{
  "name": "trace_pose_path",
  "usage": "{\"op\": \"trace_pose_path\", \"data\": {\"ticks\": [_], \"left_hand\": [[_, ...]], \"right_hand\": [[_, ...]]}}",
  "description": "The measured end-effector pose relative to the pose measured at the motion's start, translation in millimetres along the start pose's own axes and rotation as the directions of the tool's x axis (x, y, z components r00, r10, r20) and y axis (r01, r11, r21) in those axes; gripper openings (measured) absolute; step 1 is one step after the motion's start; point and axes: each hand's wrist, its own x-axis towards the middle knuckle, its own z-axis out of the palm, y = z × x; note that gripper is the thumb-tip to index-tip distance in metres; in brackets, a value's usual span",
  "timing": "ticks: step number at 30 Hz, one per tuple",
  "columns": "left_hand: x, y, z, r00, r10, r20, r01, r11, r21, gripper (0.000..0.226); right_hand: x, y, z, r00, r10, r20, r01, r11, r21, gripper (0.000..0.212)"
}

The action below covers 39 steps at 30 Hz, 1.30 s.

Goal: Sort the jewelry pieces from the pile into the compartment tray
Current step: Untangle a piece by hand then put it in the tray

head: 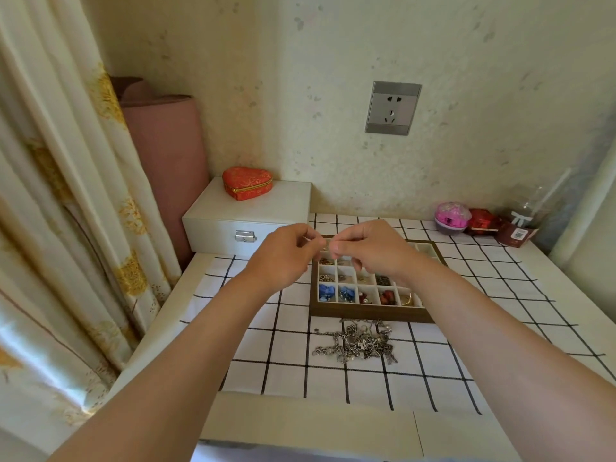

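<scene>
Two bare hands meet above the far left corner of a brown wooden compartment tray [366,314]. The left hand [286,258] and right hand [370,251] curl their fingertips together, pinching a tiny jewelry piece [328,245] too small to identify. A tangled pile of silver chains [358,341] lies just beside the tray's near rim on a white black-gridded cloth [290,348], with bare squares to its left and nearer the person.
</scene>
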Motion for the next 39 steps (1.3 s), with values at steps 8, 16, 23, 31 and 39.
{"op": "trace_pose_path", "data": {"ticks": [8, 16, 23, 31, 39], "left_hand": [[-6, -21, 6, 0.985, -0.038, 0.166, -0.031, 0.919, 0.394, 0.019], [-9, -24, 13, 0.97, -0.003, 0.242, -0.112, 0.882, 0.458, 0.031], [-7, -23, 18, 0.959, -0.026, 0.281, -0.139, 0.824, 0.549, 0.041], [-12, -24, 14, 0.964, -0.031, 0.265, -0.112, 0.855, 0.506, 0.042], [-12, -22, 19, 0.958, -0.031, 0.287, -0.142, 0.815, 0.562, 0.046]], "right_hand": [[17, 21, 29, 0.992, -0.073, 0.107, 0.12, 0.828, -0.547, 0.017], [12, 18, 22, 0.967, -0.254, 0.011, 0.194, 0.709, -0.678, 0.022], [0, 20, 15, 0.967, -0.184, 0.174, 0.253, 0.683, -0.685, 0.028], [0, 27, 20, 0.962, -0.178, 0.206, 0.272, 0.6, -0.752, 0.036], [-5, 29, 18, 0.964, -0.188, 0.188, 0.265, 0.626, -0.733, 0.033]]}}
